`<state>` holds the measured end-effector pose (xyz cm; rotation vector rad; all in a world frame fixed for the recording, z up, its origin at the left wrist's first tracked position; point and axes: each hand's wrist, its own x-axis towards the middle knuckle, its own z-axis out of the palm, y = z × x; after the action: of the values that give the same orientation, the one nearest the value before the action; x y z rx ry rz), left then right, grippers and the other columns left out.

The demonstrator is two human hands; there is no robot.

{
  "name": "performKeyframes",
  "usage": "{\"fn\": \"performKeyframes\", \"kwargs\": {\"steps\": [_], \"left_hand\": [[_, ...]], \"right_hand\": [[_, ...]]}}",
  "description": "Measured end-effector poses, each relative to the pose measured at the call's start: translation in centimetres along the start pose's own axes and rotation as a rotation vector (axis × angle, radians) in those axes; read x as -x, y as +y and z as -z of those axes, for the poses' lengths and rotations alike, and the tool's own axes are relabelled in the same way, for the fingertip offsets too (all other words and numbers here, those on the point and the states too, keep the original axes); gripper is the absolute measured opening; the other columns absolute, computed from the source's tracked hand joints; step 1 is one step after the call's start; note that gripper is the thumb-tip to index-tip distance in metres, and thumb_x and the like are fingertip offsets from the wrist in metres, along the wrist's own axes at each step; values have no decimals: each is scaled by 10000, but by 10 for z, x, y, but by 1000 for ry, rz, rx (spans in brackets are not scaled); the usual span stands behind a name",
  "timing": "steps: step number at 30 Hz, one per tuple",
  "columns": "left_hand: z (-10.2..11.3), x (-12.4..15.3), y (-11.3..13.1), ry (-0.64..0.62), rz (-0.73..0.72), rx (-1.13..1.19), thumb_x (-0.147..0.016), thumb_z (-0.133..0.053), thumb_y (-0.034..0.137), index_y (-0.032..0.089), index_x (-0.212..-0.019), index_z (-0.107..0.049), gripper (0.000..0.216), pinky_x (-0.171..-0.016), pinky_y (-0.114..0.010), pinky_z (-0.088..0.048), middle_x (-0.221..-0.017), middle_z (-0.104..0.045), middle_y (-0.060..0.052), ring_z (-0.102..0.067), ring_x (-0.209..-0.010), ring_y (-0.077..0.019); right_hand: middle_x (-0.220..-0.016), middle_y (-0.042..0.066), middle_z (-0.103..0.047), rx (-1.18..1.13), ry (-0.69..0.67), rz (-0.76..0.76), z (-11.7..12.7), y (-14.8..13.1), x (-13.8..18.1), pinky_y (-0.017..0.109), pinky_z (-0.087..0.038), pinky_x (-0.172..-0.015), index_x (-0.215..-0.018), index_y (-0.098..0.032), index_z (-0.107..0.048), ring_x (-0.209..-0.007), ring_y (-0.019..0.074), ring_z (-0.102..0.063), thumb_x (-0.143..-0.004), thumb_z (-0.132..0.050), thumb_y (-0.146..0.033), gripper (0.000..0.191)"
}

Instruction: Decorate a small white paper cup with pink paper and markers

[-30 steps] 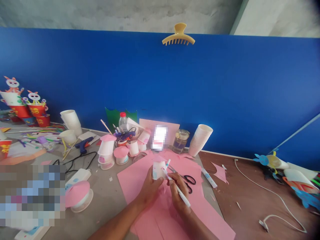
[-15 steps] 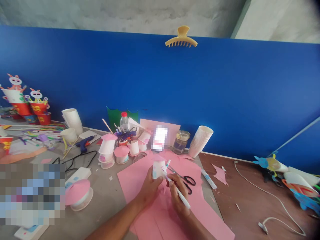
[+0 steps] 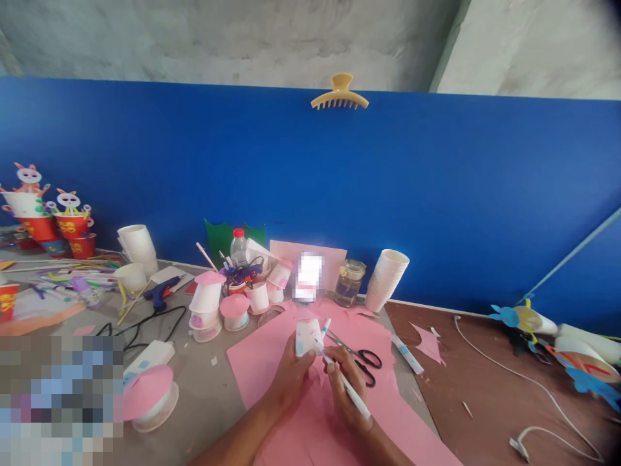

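Observation:
My left hand [image 3: 292,369] is closed around a small white paper cup [image 3: 307,338] with pink and pale blue marks on its side. Between the fingers of my right hand [image 3: 347,387] is a white marker [image 3: 356,396], its tip at the right side of the cup. Both hands are above overlapping sheets of pink paper [image 3: 262,362]. Black-handled scissors [image 3: 369,360] lie on the paper just right of the cup. A marker cap or second pen end [image 3: 327,323] shows beside the cup; which one I cannot tell.
Behind my hands stand a blurred bright phone [image 3: 308,277], a glass jar [image 3: 350,282] and stacked paper cups [image 3: 387,280]. Pink-topped cups [image 3: 206,301] are at left, near a glue gun [image 3: 163,292] and a power strip [image 3: 150,360]. Another marker [image 3: 407,355] lies right of the paper.
The whole view has shifted, so the scene sits slightly lower. My hands keep hold of the cup and marker, with the marker tip still at the cup's side.

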<state>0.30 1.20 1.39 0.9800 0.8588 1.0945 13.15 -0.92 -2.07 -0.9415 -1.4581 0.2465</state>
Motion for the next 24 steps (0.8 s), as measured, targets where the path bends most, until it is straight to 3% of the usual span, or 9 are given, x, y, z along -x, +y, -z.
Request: {"fn": "performKeyframes", "kwargs": {"steps": [6,13,24], "left_hand": [[5,-4,-9,14,12,27,-713,-694,422,191,-970,-612,355,-659,-275,-431,-713,-591,5,-539,-681,-149],[6,-3,-12,-25,16,76,-736,-678,414,193,-1025,-597,372,-687,-281,-430,-791,-613,-8,-547,-734,-159],[8,-5,-13,-8,8,54,-726,-684,410,192,-997,-598,358,-686,-288,-419,-728,-584,12,-527,-707,-158]], "right_hand": [[-868,43,-586,27,-11,4,0,3,4,321,-471,-700,-1048,-216,-560,-786,181,-578,-922,-451,-274,176],[-882,31,-591,34,-52,-30,2,-8,3,320,-455,-735,-1034,-230,-558,-805,178,-573,-929,-449,-272,157],[-840,43,-593,21,-10,-48,-1,-6,5,314,-472,-659,-999,-217,-582,-741,183,-574,-934,-449,-323,182]]}}
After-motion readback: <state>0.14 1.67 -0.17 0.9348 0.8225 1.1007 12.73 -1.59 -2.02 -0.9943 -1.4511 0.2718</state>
